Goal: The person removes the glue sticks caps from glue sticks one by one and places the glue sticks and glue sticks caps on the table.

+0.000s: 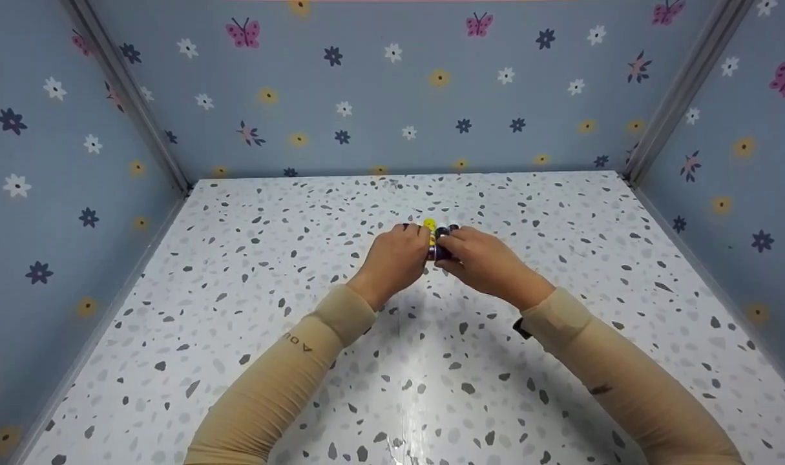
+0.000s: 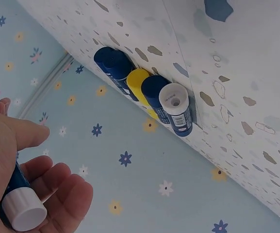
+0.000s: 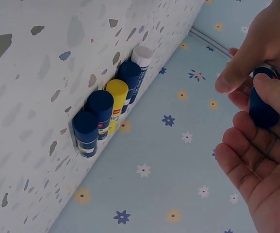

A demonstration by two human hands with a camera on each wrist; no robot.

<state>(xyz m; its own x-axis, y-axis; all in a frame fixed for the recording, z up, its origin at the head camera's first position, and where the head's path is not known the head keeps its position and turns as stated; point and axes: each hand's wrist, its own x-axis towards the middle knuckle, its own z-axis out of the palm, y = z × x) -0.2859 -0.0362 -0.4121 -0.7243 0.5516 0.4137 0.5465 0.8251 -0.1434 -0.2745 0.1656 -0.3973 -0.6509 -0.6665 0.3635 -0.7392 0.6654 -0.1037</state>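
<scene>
A blue glue stick with a white base is held between my two hands. In the head view my left hand and right hand nearly meet at mid-table. The left wrist view has the white base lying within my left hand's curled fingers. Seen from the right wrist, my right hand grips the dark blue cap under its thumb, while the left hand's thumb lies near the other end. Much of the stick is hidden by fingers. Beyond, several more glue sticks form a row, with a yellow one in the middle.
The speckled white table runs back to a blue floral panel. Similar panels close in the left and right sides. One glue stick with its white base towards the camera ends the row; the others show blue caps or yellow.
</scene>
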